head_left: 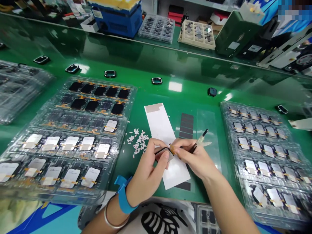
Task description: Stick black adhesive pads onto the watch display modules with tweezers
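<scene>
1 dark-edged silvery piece [171, 158], held tilted; 1 slim black-ended tool [193, 148] slanting beside it.

Head-worn view, forward-down, close over hands [148, 169]

A blue wrist strap [123, 199] and silvery bangle [105, 217] are worn with a pale garment [138, 221] bearing black print [152, 222].

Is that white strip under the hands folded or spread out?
Spread out: the white strip lies flat, both ends showing beyond the left hand and right hand.
</scene>
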`<action>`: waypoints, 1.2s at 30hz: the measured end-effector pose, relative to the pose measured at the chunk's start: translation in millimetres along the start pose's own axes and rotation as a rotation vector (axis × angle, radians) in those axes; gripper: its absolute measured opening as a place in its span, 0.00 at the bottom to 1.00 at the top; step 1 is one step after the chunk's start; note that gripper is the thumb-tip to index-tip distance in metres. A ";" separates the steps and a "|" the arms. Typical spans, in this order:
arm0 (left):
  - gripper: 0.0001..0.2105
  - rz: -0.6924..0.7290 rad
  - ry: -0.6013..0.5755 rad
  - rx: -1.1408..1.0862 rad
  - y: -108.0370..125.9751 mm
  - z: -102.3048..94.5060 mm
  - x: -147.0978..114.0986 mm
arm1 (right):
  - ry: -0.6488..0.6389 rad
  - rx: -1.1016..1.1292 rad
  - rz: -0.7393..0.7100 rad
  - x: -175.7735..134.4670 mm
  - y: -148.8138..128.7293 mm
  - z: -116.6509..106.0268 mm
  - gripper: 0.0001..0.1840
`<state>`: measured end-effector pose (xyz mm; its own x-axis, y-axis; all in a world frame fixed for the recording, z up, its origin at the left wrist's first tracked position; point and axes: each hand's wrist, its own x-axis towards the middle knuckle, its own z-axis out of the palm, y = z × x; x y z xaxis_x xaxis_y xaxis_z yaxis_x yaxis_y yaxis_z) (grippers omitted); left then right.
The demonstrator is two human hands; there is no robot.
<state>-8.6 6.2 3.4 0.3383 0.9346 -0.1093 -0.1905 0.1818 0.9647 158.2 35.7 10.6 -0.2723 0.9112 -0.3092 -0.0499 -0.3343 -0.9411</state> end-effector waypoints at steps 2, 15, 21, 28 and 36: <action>0.07 -0.002 0.018 0.037 -0.2 -0.1 0.4 | -0.006 0.025 0.014 -0.1 2.5 -0.7 0.18; 0.09 -0.024 -0.034 0.145 -2.0 -3.4 0.4 | 0.126 -0.143 -0.053 -5.1 -0.8 1.6 0.14; 0.08 -0.048 -0.036 0.126 -1.0 -2.8 1.6 | 0.164 -0.195 -0.130 -7.3 -1.2 4.0 0.12; 0.07 -0.016 -0.022 0.110 -2.6 -1.0 4.1 | 0.155 -0.179 -0.177 -8.9 -1.4 7.4 0.09; 0.06 -0.041 -0.050 0.044 -2.8 -2.5 3.4 | 0.184 -0.199 -0.186 -9.7 -2.7 9.0 0.10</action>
<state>-9.3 9.6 -0.3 0.3909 0.9101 -0.1375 -0.1351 0.2044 0.9695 152.4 25.6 17.4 -0.0966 0.9866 -0.1317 0.1115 -0.1207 -0.9864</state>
